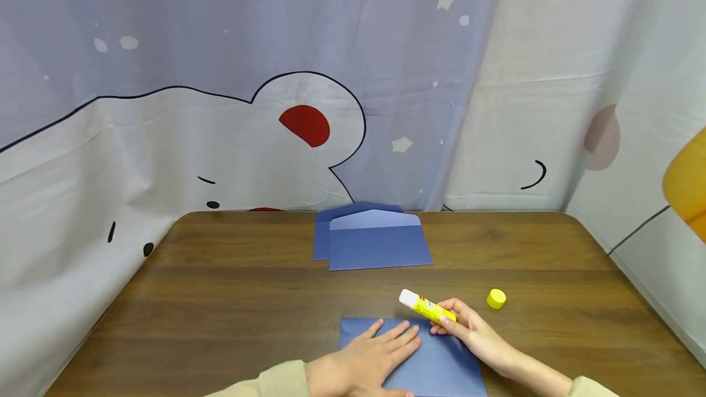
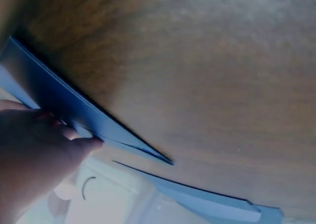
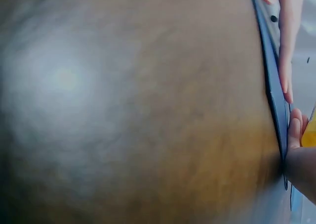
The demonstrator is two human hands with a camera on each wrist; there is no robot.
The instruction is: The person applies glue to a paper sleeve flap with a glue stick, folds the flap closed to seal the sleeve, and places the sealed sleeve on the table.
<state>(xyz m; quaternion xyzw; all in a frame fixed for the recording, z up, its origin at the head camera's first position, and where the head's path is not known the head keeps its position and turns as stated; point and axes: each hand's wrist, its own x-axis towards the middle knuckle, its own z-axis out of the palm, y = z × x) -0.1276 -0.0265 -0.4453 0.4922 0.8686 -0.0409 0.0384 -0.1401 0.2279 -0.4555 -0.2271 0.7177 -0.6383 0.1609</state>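
Note:
A blue envelope (image 1: pixel 441 366) lies at the near edge of the wooden table. My left hand (image 1: pixel 372 354) rests flat on it with the fingers spread. In my right hand (image 1: pixel 474 336) is a yellow glue stick with a white end (image 1: pixel 428 308), pinched between thumb and fingers over the envelope's far right part. Its white end points up and to the left. The left wrist view has the left hand (image 2: pixel 44 145) pressing on the envelope (image 2: pixel 64 98) from a low angle. At the right side of the right wrist view, part of the yellow glue stick (image 3: pixel 310 134) shows beside the fingers.
A round yellow cap (image 1: pixel 496 299) stands on the table to the right of the right hand. Further back, two blue envelopes (image 1: pixel 380 250) overlap near the table's far edge, the front one with its lighter flap opened. A printed curtain (image 1: pixel 220 133) hangs behind the table (image 1: pixel 231 299).

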